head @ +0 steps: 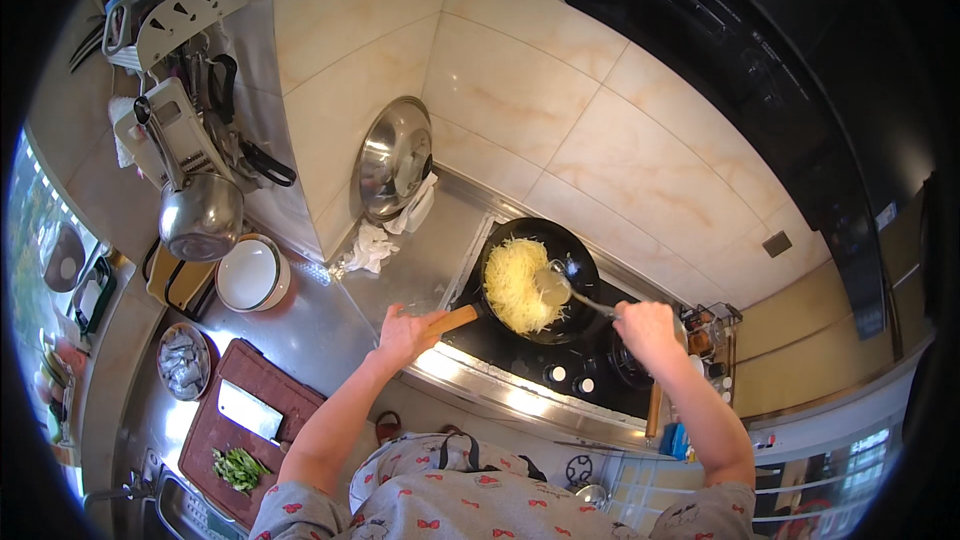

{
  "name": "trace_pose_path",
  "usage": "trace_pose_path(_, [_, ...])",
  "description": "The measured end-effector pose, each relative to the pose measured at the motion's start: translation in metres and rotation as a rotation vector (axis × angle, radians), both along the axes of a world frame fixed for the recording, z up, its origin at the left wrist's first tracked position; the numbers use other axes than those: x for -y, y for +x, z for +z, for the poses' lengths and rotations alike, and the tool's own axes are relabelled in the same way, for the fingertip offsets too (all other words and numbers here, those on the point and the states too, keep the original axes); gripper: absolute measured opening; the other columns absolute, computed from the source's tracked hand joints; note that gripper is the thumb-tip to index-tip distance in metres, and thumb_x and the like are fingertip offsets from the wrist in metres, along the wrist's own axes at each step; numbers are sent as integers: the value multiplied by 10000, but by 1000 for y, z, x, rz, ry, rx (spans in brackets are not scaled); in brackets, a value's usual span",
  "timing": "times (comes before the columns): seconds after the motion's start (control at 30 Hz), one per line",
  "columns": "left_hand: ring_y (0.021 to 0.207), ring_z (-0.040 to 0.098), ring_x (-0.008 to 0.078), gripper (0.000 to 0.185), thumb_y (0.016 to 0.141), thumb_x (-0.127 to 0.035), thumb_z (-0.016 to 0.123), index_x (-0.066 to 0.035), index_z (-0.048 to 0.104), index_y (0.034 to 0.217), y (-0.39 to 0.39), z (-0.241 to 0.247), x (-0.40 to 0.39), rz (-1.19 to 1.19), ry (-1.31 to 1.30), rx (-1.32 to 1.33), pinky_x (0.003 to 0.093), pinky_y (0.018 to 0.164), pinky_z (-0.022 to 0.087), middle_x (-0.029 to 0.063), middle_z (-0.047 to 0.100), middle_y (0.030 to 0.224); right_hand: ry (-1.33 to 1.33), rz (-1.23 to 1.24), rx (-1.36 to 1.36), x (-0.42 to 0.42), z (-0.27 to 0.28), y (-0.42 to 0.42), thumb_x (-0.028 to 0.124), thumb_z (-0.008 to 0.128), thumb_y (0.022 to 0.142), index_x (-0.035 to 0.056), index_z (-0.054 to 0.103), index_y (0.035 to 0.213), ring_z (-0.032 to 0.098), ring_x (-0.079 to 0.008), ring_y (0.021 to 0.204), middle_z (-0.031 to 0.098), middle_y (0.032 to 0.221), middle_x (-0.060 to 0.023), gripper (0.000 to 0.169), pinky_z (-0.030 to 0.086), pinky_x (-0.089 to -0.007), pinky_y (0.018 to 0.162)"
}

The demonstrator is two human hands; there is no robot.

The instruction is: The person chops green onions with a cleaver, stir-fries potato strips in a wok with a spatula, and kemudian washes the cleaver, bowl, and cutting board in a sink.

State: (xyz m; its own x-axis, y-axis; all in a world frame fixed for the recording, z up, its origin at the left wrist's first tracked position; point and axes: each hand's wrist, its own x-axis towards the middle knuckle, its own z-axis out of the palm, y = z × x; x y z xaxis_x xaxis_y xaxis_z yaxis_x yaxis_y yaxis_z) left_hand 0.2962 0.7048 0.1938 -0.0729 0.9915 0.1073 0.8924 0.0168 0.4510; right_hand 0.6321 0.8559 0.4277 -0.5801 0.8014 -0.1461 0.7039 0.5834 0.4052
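Observation:
A black wok (581,262) sits on the gas hob (480,367), tilted handle towards my left. Pale yellow shredded food (514,281), perhaps potato, is heaped in its left half. My left hand (407,334) grips the wok's wooden handle (454,321). Over the wok's right side, my right hand (649,326) is closed around the shaft of a metal spatula (596,305). The spatula's blade (553,288) rests against the right edge of the shreds. The far end of its handle is hidden by my hand and forearm.
Left of me, a brown cutting board (225,382) bears a cleaver (250,410) and chopped greens (238,469). Beyond stand a bowl of greyish pieces (184,361) and white bowls (249,274). A pan lid (396,157) leans on the wall. The range hood (720,37) overhangs at right.

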Motion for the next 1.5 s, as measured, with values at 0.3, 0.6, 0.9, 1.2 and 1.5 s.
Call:
trace_pose_path(0.3, [763, 663, 283, 518, 807, -336, 712, -260, 602, 1307, -15, 5, -15, -57, 68, -37, 454, 1006, 379, 115, 683, 762, -235, -228, -368, -130, -72, 16, 244, 705, 799, 124, 711, 1063, 664, -363, 936, 709, 941, -142, 290, 533, -456, 824])
trace_pose_path(0.6, [808, 676, 247, 466, 817, -293, 696, -266, 627, 1276, -20, 19, -14, -62, 59, 12, 457, 1023, 367, 94, 713, 817, 46, 270, -228, 28, -44, 10, 43, 648, 757, 142, 564, 1245, 652, -245, 747, 547, 802, -93, 504, 538, -364, 559])
trace_pose_path(0.9, [819, 668, 262, 470, 831, -290, 672, -258, 610, 1296, -25, 19, -12, -70, 2, 33, 471, 1040, 355, 93, 708, 827, 34, 103, -72, 95, -4, 23, 61, 673, 735, 89, 593, 1218, 661, -233, 783, 573, 845, -88, 490, 548, -341, 561])
trace_pose_path(1.2, [789, 656, 277, 535, 812, -336, 712, -247, 580, 1323, -19, 12, -17, -89, 27, 25, 462, 999, 361, 95, 689, 805, -81, -192, -562, 82, -163, 38, 142, 648, 827, 101, 511, 1343, 658, -342, 772, 605, 968, -133, 535, 548, -431, 651])
trace_pose_path(1.5, [937, 599, 307, 596, 841, -397, 699, -148, 539, 1357, -14, 26, 31, 150, 184, 28, 481, 943, 401, 106, 647, 929, -1042, -906, -1650, 24, -237, 95, 282, 516, 1004, 61, 618, 1150, 641, -176, 727, 691, 935, -105, 284, 530, -299, 635])
